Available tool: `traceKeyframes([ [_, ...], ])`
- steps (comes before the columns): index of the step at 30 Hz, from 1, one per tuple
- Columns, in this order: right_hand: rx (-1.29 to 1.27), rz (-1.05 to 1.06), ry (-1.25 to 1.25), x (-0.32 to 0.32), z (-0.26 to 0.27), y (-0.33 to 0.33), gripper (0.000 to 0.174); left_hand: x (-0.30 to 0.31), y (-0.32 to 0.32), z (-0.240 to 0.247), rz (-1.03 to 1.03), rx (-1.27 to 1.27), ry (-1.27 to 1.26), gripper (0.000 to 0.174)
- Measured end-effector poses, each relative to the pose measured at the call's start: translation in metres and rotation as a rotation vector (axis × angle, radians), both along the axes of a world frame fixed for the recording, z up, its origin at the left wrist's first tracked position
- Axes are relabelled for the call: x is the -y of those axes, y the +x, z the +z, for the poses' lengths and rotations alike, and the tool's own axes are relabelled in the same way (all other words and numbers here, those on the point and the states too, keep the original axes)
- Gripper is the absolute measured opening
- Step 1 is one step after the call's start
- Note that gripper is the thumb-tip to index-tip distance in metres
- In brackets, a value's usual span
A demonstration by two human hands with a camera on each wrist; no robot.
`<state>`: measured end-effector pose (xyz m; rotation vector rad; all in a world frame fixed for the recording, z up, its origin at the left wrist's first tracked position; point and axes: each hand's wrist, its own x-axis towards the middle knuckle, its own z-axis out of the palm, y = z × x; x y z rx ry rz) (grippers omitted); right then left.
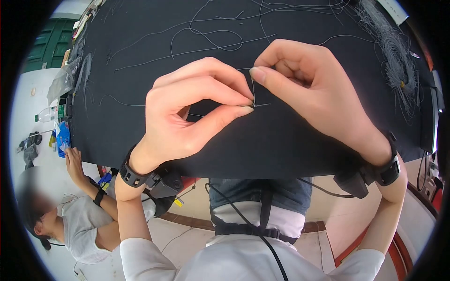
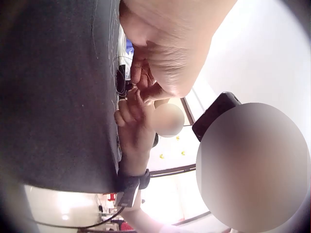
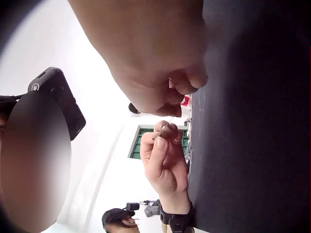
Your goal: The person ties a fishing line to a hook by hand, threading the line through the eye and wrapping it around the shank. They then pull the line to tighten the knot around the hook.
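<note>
Between my two hands a short piece of thin grey cord [image 1: 254,92] runs nearly straight up and down in the head view, above the black tabletop. My left hand [image 1: 185,110] pinches its lower end between thumb and fingertips, and a short tail sticks out to the right. Just above and to the right, my right hand [image 1: 318,84] pinches the upper part with thumb and forefinger, its other fingers curled in. Both wrist views show the fingertips close together; in the right wrist view, my left hand [image 3: 167,162] faces the right one. The pinched spots are hidden by the fingertips.
Loose cords [image 1: 242,41] lie in loops over the far part of the black table [image 1: 290,145]. A large tangled bundle of cord [image 1: 393,51] lies at the right. Beyond the left edge are a plastic bottle [image 1: 46,114] and a blue packet [image 1: 63,136]. Another person [image 1: 86,225] sits at left.
</note>
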<state>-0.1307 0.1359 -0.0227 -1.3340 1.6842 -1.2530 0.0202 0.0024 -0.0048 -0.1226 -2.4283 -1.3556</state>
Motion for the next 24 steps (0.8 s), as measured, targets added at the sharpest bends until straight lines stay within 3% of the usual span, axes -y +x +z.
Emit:
traceKeyframes([
  [8,-0.004,0.024,-0.037,0.0,-0.003,0.014,0.01,-0.002,0.002,-0.001,0.1,-0.049,0.075,0.013],
  [14,0.067,0.074,-0.01,-0.007,0.005,0.025,0.008,0.0,0.0,-0.004,0.216,-0.062,-0.054,0.015],
  [20,-0.026,0.07,-0.07,-0.01,0.013,0.017,0.006,0.0,-0.005,-0.006,0.192,-0.107,-0.296,0.016],
  [24,0.052,0.049,-0.01,-0.01,0.023,0.006,0.011,-0.002,-0.004,-0.002,0.158,-0.062,-0.288,0.016],
])
